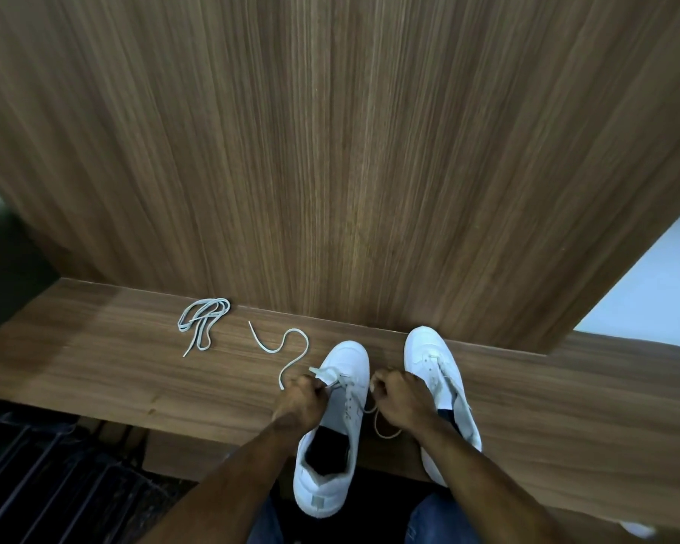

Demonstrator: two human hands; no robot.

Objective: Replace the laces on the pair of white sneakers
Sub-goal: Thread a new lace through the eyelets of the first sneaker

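Fingers [311, 388] of both hands pinch lace [291, 347] ends.

Both bare forearms reach forward from the bottom of the view, roughly parallel. The left hand [301, 398] is curled into a fist, knuckles up, pinching something. The right hand [403, 394] is also curled, fingers bent under, thumb tucked toward its fingertips.

Worktop [114, 371]: brown wood grain, narrow ledge. Behind it a tall wood-grain panel [330, 151], vertical grain. Pale floor [652, 292] at right. Dark slatted rack [48, 473] lower left. Dark seat [1, 253] at left edge. Light dim, even.
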